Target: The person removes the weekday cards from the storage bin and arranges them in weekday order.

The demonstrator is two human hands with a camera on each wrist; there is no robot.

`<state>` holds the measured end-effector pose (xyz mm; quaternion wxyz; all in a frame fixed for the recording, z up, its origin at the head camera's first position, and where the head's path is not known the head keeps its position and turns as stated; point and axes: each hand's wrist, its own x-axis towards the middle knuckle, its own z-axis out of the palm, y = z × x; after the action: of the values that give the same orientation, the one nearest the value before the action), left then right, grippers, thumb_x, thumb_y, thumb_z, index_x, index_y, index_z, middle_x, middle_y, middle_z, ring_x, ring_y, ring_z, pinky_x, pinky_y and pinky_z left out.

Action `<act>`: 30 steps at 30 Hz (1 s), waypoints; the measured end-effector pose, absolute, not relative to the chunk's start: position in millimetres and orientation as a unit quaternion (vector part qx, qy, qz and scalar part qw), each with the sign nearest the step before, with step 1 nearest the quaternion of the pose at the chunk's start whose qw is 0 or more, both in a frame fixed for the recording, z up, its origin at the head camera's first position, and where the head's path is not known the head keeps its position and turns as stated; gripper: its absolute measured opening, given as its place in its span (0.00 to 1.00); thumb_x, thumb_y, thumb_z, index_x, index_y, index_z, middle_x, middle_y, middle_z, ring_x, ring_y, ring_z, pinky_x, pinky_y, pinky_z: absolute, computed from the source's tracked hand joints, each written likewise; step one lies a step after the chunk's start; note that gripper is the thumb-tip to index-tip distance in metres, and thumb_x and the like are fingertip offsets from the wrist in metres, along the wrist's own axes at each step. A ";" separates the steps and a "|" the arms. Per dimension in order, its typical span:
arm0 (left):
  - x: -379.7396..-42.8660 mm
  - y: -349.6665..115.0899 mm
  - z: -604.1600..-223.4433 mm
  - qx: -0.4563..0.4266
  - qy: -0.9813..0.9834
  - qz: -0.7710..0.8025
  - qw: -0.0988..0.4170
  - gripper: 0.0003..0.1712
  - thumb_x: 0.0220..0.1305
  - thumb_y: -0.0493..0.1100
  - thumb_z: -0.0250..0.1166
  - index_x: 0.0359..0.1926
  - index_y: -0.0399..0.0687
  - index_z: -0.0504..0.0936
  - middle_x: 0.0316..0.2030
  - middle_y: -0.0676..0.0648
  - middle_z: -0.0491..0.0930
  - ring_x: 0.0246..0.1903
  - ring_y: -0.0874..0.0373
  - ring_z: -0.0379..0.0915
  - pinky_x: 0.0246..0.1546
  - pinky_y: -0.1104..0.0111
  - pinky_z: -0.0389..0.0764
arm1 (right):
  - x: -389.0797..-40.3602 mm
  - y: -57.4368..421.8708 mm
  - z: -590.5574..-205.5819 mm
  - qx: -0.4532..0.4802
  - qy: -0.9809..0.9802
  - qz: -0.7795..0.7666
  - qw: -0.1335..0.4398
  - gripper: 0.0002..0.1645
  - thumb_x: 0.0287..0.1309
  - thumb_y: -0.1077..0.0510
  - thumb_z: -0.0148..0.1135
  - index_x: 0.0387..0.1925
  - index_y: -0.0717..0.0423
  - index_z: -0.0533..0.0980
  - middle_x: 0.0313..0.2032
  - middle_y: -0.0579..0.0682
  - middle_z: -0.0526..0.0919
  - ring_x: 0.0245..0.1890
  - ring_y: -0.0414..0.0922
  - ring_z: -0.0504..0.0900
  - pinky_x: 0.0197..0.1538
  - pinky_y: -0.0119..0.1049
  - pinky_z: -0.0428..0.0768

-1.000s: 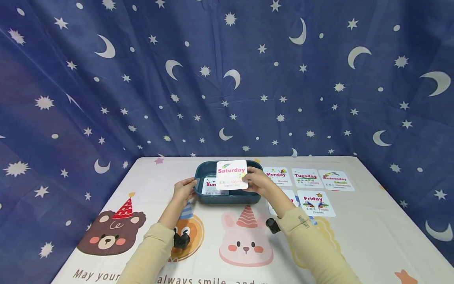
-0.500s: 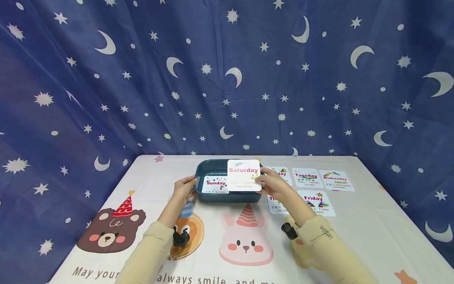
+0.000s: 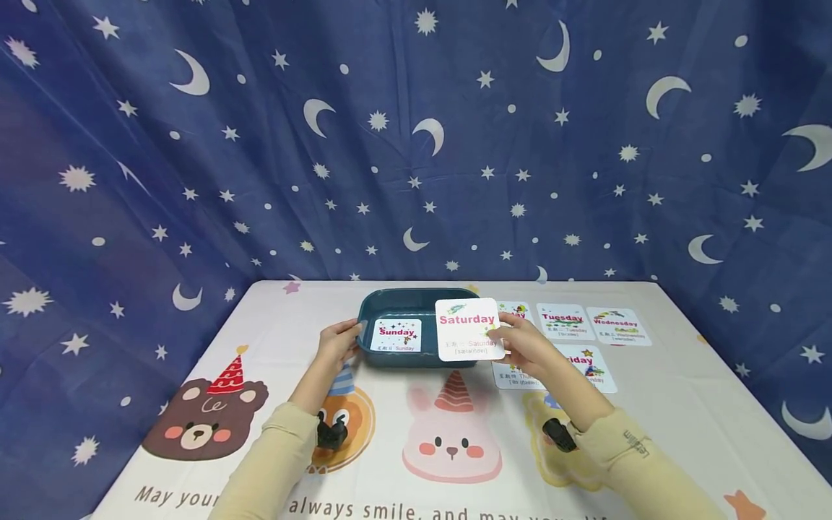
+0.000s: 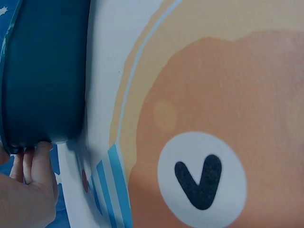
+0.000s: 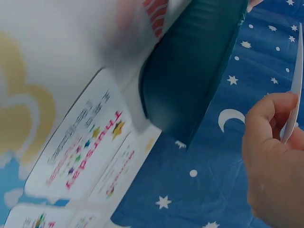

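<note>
My left hand grips the left end of a dark teal plastic tub, fingers under its rim and thumb on top; the left wrist view shows the fingertips against the tub wall. Between thumb and fingers, my right hand pinches the right edge of a white "Saturday" flashcard. That card is held up in front of the tub's right end, hiding part of it. Edge-on, the same card shows in the right wrist view. Inside the tub lies a "Sunday" card.
Right of the tub, cards lie in two rows: a partly covered Monday card, Tuesday and Wednesday behind, Thursday and Friday in front. A cartoon-print cloth covers the table; a starry curtain hangs behind.
My right hand has carried the Saturday card rightward, from over the tub's middle to its right end, uncovering the Sunday card. My left hand has kept its grip on the tub.
</note>
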<state>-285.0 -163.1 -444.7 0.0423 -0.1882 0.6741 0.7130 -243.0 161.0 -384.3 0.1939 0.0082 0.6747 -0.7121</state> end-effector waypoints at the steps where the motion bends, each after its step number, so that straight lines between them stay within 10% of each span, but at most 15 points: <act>1: -284.7 -163.3 -444.8 -0.187 0.673 0.714 0.043 0.25 0.68 0.37 0.53 0.64 0.33 0.66 0.62 0.33 0.67 0.60 0.43 0.67 0.60 0.55 0.70 | -241.6 164.1 -383.5 0.011 0.678 -0.710 0.192 0.33 0.62 0.67 0.47 0.67 0.67 0.52 0.31 0.40 0.79 0.28 0.35 0.80 0.30 0.27 0.80; 30: -286.0 -164.3 -450.1 -0.174 0.674 0.717 0.027 0.23 0.67 0.37 0.55 0.61 0.32 0.69 0.59 0.33 0.69 0.50 0.49 0.73 0.58 0.56 0.73 | -218.7 275.9 -417.9 0.028 0.747 -0.645 0.159 0.36 0.69 0.62 0.39 0.67 0.79 0.39 0.30 0.32 0.79 0.31 0.31 0.81 0.36 0.28 0.81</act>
<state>-286.0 -164.3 -450.1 0.0273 -0.1743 0.6740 0.7173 -218.7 275.9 -417.9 0.1586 0.0278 0.7468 -0.6453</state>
